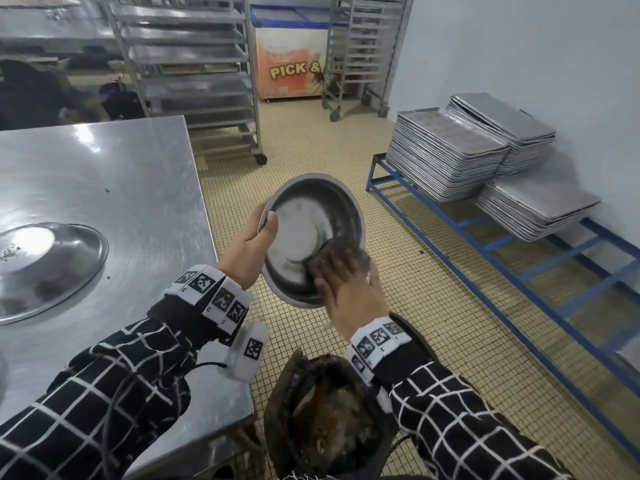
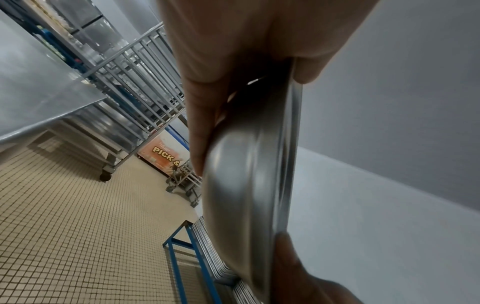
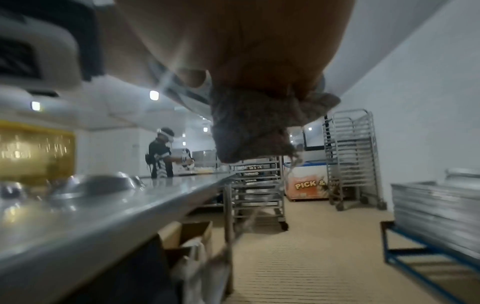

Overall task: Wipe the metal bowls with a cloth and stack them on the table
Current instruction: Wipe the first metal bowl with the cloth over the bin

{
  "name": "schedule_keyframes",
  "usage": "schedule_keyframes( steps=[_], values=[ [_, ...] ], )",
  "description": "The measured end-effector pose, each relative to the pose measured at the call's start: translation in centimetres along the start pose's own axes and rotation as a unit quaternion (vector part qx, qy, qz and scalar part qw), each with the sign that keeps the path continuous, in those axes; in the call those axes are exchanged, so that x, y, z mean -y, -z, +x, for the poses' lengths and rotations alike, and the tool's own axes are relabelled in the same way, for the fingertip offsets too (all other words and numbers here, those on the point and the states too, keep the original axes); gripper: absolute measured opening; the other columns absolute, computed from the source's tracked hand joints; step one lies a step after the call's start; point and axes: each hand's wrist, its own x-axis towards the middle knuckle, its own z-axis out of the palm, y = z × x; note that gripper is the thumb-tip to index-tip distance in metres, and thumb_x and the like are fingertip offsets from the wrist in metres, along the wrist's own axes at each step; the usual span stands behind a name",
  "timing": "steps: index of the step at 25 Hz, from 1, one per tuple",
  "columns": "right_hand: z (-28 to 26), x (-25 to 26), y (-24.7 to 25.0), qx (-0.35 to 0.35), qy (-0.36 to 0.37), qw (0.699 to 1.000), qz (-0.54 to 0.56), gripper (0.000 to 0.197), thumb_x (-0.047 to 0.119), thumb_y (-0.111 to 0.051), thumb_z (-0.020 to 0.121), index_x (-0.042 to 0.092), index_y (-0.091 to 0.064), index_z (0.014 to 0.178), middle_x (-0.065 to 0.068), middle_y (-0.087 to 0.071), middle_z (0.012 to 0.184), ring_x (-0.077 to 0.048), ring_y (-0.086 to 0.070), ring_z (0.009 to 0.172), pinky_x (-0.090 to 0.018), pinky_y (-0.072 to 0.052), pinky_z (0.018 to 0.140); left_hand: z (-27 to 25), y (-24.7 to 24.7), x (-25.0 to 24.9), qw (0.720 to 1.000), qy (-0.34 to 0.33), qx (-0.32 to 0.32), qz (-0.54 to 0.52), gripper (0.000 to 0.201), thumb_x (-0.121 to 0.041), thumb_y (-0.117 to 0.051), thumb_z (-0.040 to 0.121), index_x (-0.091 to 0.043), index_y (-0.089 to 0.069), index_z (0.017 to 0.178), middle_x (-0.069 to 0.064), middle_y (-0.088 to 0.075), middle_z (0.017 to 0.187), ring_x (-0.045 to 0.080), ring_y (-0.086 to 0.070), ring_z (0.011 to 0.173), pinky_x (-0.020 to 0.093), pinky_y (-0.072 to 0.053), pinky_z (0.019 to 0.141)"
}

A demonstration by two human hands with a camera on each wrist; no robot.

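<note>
The left hand (image 1: 251, 245) grips a metal bowl (image 1: 311, 233) by its rim, thumb curled over the edge and fingers behind it, holding it tilted in the air beside the steel table (image 1: 138, 174). The right hand (image 1: 349, 282) presses a brownish cloth (image 1: 320, 258) against the bowl's inside, fingers bent around the cloth. Farther left an upturned bowl (image 1: 45, 268) lies on the table, and stacked metal trays (image 1: 446, 157) sit on a blue rack (image 1: 502, 251) by the wall.
</note>
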Motion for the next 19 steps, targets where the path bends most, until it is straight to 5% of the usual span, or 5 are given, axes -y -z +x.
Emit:
schedule_keyframes(
  steps=[3,6,10,12,19],
  values=[
    [1.7,-2.1,0.9,-0.001,-0.068,0.998,0.01,0.062,0.054,0.001,0.093,0.029,0.009,0.15,0.008,0.019,0.155,-0.022,0.024,0.142,-0.051,0.005,0.117,-0.3,-0.1,0.8,0.997,0.076,-0.002,-0.024,0.056,-0.065,-0.037,0.089,-0.036,-0.04,0.136,0.01,-0.066,0.109,0.028,-0.068,0.091,0.049,-0.053,0.088],
    [2.3,-3.2,1.3,-0.024,-0.066,0.99,0.12,0.061,0.054,-0.01,0.094,0.033,0.017,0.145,0.013,0.032,0.15,-0.02,0.019,0.143,-0.049,-0.018,0.116,-0.6,-0.3,1.0,0.992,0.12,0.017,-0.029,0.054,-0.061,-0.033,0.092,-0.026,-0.048,0.129,0.011,-0.067,0.087,0.029,-0.068,0.071,0.045,-0.057,0.072],
    [2.4,-3.6,2.9,-0.056,-0.099,0.962,0.249,0.063,0.051,-0.031,0.097,0.026,-0.012,0.151,-0.003,-0.026,0.154,-0.021,-0.049,0.124,-0.034,-0.05,0.086,-0.8,0.2,1.3,0.982,0.179,0.048,-0.023,0.072,-0.066,-0.037,0.083,-0.006,-0.057,0.116,0.013,-0.065,0.08,0.029,-0.065,0.068,0.037,-0.056,0.063],
    [2.4,-4.0,3.6,-0.066,-0.127,0.935,0.326,0.046,0.045,-0.042,0.096,0.019,-0.043,0.134,-0.006,-0.065,0.108,-0.018,-0.065,0.088,-0.038,-0.055,0.082,-0.9,0.3,1.2,0.978,0.191,0.084,-0.019,0.076,-0.067,-0.039,0.077,-0.004,-0.058,0.115,0.013,-0.066,0.08,0.029,-0.066,0.066,0.035,-0.056,0.058],
    [2.4,-3.5,3.7,-0.127,-0.261,0.853,0.433,0.021,0.027,-0.046,0.098,0.008,-0.055,0.098,0.002,-0.059,0.077,-0.011,-0.058,0.068,-0.015,-0.039,0.051,-1.4,-0.4,1.8,0.997,0.043,0.018,-0.067,0.072,-0.039,-0.064,0.084,-0.029,-0.024,0.143,0.007,-0.06,0.111,0.024,-0.07,0.081,0.038,-0.058,0.073]
  ],
)
